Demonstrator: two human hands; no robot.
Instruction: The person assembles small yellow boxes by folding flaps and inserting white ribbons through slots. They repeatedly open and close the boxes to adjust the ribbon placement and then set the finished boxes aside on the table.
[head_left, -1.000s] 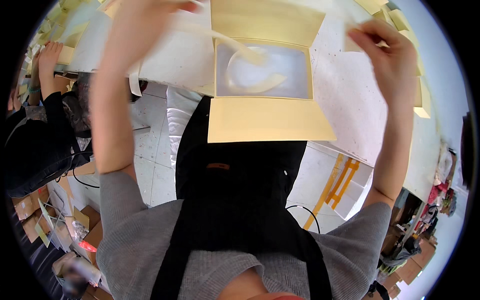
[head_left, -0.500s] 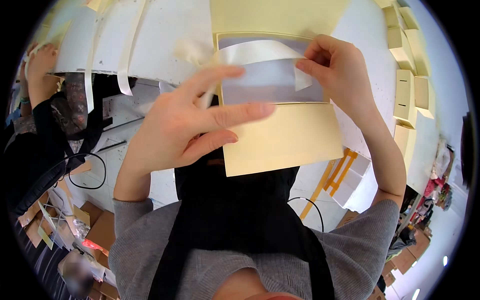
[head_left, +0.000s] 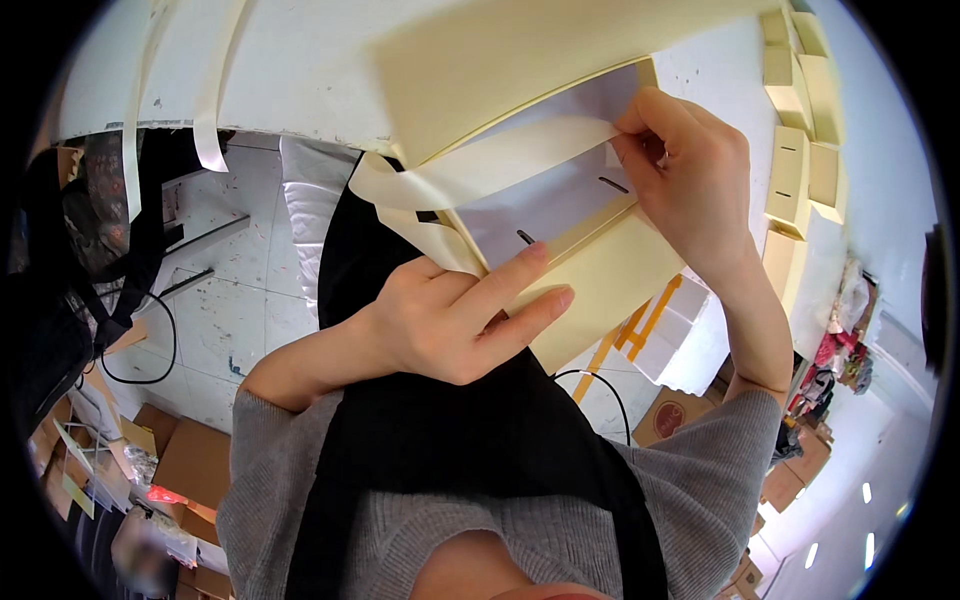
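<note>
A pale yellow box [head_left: 610, 285] lies tilted in front of me, its lid raised on the far side. The inside is pale lilac, and two dark slots show in its near wall. My right hand [head_left: 690, 170] pinches a cream ribbon [head_left: 510, 160] near the box's right end. From there the ribbon crosses over the opening, loops round beyond the left corner and runs back behind my left hand [head_left: 450, 315]. That hand grips the near left edge, index fingertip beside one slot and thumb on the outside. Its other fingers are curled and partly hidden.
Several pale yellow boxes [head_left: 790, 180] stand along the right side of the white table [head_left: 290, 70]. Two ribbon strips [head_left: 212, 130] hang over the table's edge at the left. A white container with orange tape [head_left: 670, 330] sits below the right side. Cardboard boxes [head_left: 195, 460] lie lower left.
The box has turned and tilted, its right end going up. My left hand has come down from above onto the near edge. The ribbon now loops at the left; the co-worker's hands have left view.
</note>
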